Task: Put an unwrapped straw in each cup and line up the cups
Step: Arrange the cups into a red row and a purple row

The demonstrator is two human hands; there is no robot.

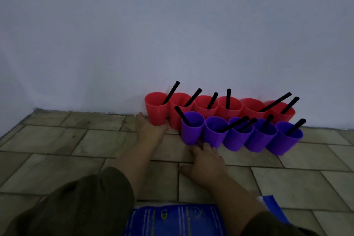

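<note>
Several red cups stand in a row against the white wall, each with a black straw leaning in it. In front of them is a row of several purple cups, also holding black straws. My left hand rests on the floor with its fingers against the base of the leftmost red cup. My right hand lies flat on the floor, fingertips touching the base of the leftmost purple cup. Neither hand grips anything.
The floor is beige tile and meets the white wall just behind the red row. A blue printed plastic bag lies near my lap at the bottom. My dark sleeves fill the lower corners.
</note>
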